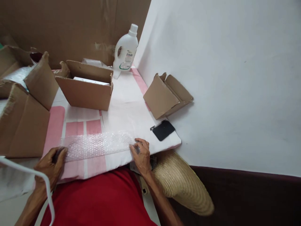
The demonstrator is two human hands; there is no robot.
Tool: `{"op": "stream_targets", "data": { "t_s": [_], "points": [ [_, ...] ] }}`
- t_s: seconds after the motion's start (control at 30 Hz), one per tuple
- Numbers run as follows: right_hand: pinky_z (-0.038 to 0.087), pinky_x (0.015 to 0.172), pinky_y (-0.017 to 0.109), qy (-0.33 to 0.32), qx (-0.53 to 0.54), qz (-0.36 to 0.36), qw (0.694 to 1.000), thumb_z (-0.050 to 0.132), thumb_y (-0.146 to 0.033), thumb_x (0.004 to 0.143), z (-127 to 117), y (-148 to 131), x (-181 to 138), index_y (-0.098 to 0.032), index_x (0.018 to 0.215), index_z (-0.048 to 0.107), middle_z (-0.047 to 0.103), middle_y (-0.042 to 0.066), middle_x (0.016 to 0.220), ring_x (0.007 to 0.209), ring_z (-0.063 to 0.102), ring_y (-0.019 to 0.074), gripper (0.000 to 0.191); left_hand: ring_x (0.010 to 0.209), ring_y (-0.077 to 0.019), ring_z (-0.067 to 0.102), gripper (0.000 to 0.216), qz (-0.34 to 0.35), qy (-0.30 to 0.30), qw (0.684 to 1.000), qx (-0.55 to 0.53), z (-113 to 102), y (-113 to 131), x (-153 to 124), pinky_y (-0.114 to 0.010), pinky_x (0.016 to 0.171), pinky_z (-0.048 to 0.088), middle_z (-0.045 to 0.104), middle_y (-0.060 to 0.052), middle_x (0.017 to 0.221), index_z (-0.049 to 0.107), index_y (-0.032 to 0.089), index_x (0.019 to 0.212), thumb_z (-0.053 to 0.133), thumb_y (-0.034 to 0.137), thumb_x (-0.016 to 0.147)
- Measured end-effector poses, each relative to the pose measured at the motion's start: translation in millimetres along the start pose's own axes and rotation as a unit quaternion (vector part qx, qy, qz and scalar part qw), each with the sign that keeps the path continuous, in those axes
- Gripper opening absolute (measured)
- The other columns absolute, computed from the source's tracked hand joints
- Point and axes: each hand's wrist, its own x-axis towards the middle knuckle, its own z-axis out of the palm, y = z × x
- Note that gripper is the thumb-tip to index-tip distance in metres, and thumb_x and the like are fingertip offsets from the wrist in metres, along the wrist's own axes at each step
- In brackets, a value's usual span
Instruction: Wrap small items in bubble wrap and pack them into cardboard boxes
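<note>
A long strip of clear bubble wrap [96,145] lies stretched across the front of the table. My left hand [50,166] grips its left end, thumb against the curled fingers. At the other end, my right hand [142,157] has thumb and fingers closed on the strip's edge. The wrap looks flat between the two hands, with the pink and white cloth showing through it. Parts of the fingers on my left hand are hidden behind the thumb.
Behind the wrap stands an open cardboard box [87,94] with something white inside. Larger cardboard boxes [25,125] crowd the left. A white jug [126,51] stands at the back. An open carton [162,97] and a black phone [164,130] lie right. A woven straw hat [181,182] hangs below the table edge.
</note>
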Motion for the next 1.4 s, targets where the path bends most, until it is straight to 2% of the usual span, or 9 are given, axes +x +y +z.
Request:
{"op": "stream_targets", "data": {
  "t_s": [0.27,0.47,0.67,0.77,0.9,1.0,1.17,1.3,1.4],
  "points": [
    [0.046,0.094,0.043,-0.004,-0.012,0.001,1.0,0.06,-0.016,0.089,0.7,-3.0,0.7,-0.021,0.077,0.054,0.062,0.011,0.108,0.108,0.054,0.0258,0.015,0.084,-0.0213,0.067,0.034,0.02,0.042,0.999,-0.01,6.4,13.0,4.0,-0.031,0.073,0.047,0.073,-0.002,0.087,0.07,0.023,0.097,0.053,0.051,0.089],
    [0.045,0.094,0.043,-0.013,-0.017,-0.01,1.0,0.058,-0.016,0.089,1.9,0.6,0.9,-0.022,0.077,0.052,0.061,0.011,0.11,0.109,0.053,0.0266,0.015,0.093,-0.0221,0.068,0.031,0.078,0.111,0.991,0.004,17.7,10.0,4.1,-0.033,0.081,0.05,0.073,-0.004,0.097,0.067,0.023,0.096,0.052,0.049,0.093],
    [0.045,0.094,0.045,-0.01,-0.022,-0.022,0.999,0.057,-0.019,0.089,4.7,5.0,0.8,-0.022,0.077,0.051,0.061,0.011,0.11,0.108,0.052,0.0274,0.014,0.094,-0.0235,0.065,0.041,0.069,0.165,0.984,0.022,22.8,8.9,5.8,-0.036,0.085,0.05,0.069,-0.008,0.103,0.063,0.019,0.115,0.056,0.052,0.092],
    [0.045,0.094,0.045,-0.009,-0.023,-0.021,0.999,0.056,-0.019,0.089,5.4,5.0,1.1,-0.022,0.077,0.051,0.061,0.011,0.11,0.108,0.052,0.0273,0.013,0.095,-0.0252,0.063,0.042,0.117,0.205,0.971,0.05,22.0,14.0,4.7,-0.039,0.09,0.048,0.068,-0.011,0.102,0.063,0.014,0.116,0.057,0.049,0.093],
    [0.045,0.094,0.046,-0.007,-0.021,-0.02,1.0,0.056,-0.019,0.088,6.2,4.6,1.8,-0.023,0.076,0.051,0.061,0.011,0.109,0.108,0.053,0.0279,0.013,0.103,-0.0252,0.064,0.028,0.271,0.121,0.953,0.068,29.5,26.0,-11.0,-0.04,0.096,0.046,0.071,-0.011,0.106,0.07,0.019,0.113,0.051,0.032,0.097],
    [0.045,0.094,0.047,-0.004,-0.022,-0.017,1.0,0.056,-0.019,0.088,5.9,3.4,1.9,-0.023,0.075,0.051,0.062,0.011,0.109,0.108,0.053,0.0279,0.014,0.134,-0.0345,0.051,0.041,0.347,0.044,0.933,0.086,42.7,30.2,-31.3,-0.051,0.111,0.037,0.062,-0.015,0.136,0.063,0.024,0.135,0.052,0.034,0.097],
    [0.046,0.094,0.047,0.0,-0.01,-0.024,1.0,0.055,-0.018,0.089,2.2,2.4,0.3,-0.022,0.081,0.053,0.063,0.012,0.11,0.109,0.054,0.0279,0.009,0.153,-0.0416,0.021,0.056,0.358,-0.008,0.926,0.119,55.5,23.6,-50.8,-0.065,0.121,0.014,0.038,-0.016,0.161,0.045,0.033,0.151,0.054,0.035,0.096],
    [0.048,0.095,0.05,0.021,-0.007,-0.012,1.0,0.05,-0.014,0.089,0.2,1.4,-0.6,-0.021,0.091,0.055,0.063,0.013,0.112,0.111,0.055,0.0289,0.009,0.155,-0.0413,0.014,0.06,0.363,-0.013,0.924,0.12,54.2,22.6,-49.7,-0.067,0.121,0.012,0.033,-0.015,0.164,0.039,0.037,0.153,0.056,0.033,0.096],
    [0.047,0.1,0.053,0.061,-0.03,-0.021,0.997,0.042,-0.007,0.089,3.2,-15.8,-4.8,-0.017,0.11,0.058,0.058,0.018,0.125,0.121,0.053,0.0298,0.028,0.156,-0.041,0.013,0.061,0.37,-0.01,0.921,0.12,53.4,23.0,-48.2,-0.068,0.121,0.013,0.032,-0.014,0.164,0.039,0.038,0.153,0.057,0.033,0.095]
  ]
}}
